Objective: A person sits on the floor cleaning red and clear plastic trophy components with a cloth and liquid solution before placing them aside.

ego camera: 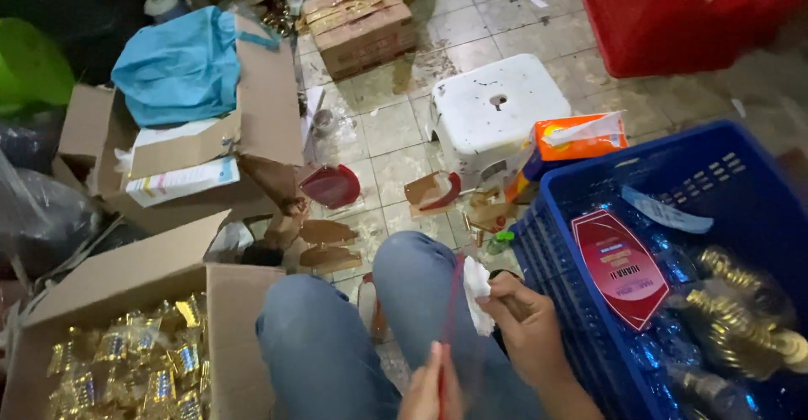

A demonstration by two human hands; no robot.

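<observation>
I sit with my jeans-clad knees (353, 327) in front of me. My left hand (433, 386) pinches the lower end of a thin red string (452, 311) at the bottom of the view. My right hand (526, 323) grips a small white piece (477, 289) that the string's upper end reaches. To my right, a blue plastic crate (589, 184) contains gold-coloured packaged items (741, 311) and a red shield-shaped card (621, 267). An open cardboard box (126, 277) at my left holds several small gold packets (143, 361).
A white plastic stool (497, 108) stands on the tiled floor ahead, an orange-and-white pack (576, 138) beside it. Red and brown card pieces (332, 186) lie scattered on the floor. Cardboard boxes (269, 100), a blue bag (181, 66), a taped carton (362, 24) and a red crate (682, 12) surround me.
</observation>
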